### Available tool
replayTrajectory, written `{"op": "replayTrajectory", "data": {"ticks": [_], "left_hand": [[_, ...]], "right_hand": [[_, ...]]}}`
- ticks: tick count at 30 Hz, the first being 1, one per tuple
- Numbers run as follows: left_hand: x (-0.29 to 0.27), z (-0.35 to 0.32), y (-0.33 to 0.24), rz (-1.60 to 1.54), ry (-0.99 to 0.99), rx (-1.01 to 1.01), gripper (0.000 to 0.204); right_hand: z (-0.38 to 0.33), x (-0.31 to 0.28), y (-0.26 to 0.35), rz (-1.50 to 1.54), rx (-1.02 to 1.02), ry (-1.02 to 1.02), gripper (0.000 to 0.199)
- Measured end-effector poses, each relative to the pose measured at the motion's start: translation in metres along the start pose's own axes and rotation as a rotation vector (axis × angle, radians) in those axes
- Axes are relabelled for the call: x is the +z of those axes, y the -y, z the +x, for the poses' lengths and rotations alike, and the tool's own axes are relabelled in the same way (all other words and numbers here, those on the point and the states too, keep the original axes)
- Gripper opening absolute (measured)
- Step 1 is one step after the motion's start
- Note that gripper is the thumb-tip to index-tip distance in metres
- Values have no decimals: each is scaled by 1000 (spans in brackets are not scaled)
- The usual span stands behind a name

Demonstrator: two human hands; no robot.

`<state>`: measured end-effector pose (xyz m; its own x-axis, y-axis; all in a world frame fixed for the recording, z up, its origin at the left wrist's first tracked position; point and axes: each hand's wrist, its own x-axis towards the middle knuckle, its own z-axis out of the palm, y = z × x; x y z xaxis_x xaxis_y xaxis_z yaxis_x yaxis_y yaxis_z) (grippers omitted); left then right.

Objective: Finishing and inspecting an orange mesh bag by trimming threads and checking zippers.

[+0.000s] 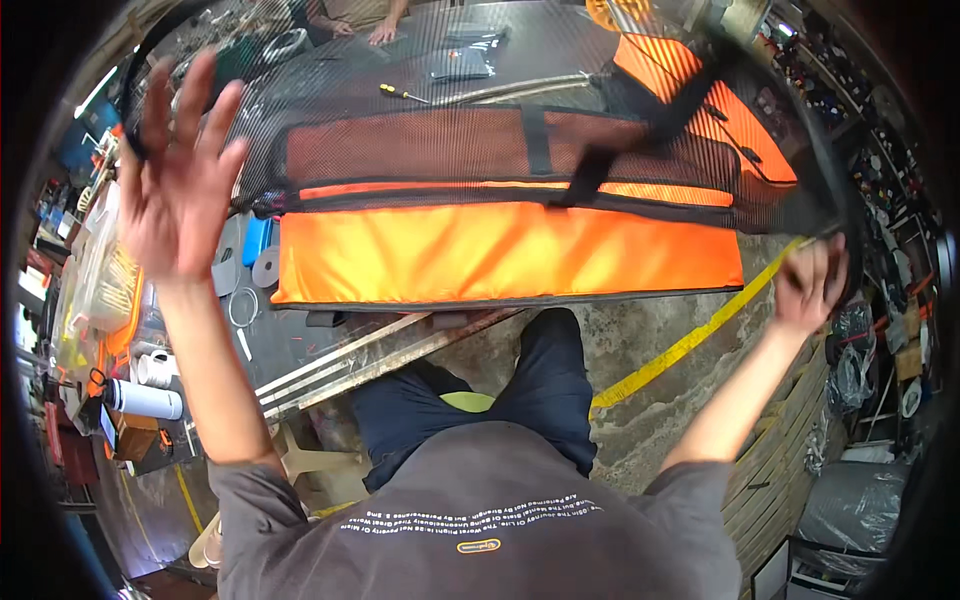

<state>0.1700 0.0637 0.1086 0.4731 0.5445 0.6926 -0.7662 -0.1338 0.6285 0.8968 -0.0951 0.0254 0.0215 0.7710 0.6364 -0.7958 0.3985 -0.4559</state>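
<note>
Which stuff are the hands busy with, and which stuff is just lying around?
In hand: black mesh sheet, held by left hand and right hand; orange bag under it.
Lying about: screwdriver, white bottle, tape rolls, yellow floor line.

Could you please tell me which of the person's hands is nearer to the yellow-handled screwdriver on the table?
Left. The left hand is raised just left of the screwdriver; the right hand grips the black mesh far off, lower right.
</note>
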Motion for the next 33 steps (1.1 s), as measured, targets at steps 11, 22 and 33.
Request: {"op": "replayTrajectory", "data": {"ticks": [11, 22, 33], "left_hand": [[-96, 93, 10, 257, -326, -332, 66], [-96, 87, 11, 480, -375, -438, 67], [-126, 73, 22, 484, -391, -485, 79]], "right_hand": [[181, -57, -37, -655, 218, -826, 71], [180, -77, -61, -689, 192, -795, 47], [173, -88, -54, -690, 280, -670, 40]]}}
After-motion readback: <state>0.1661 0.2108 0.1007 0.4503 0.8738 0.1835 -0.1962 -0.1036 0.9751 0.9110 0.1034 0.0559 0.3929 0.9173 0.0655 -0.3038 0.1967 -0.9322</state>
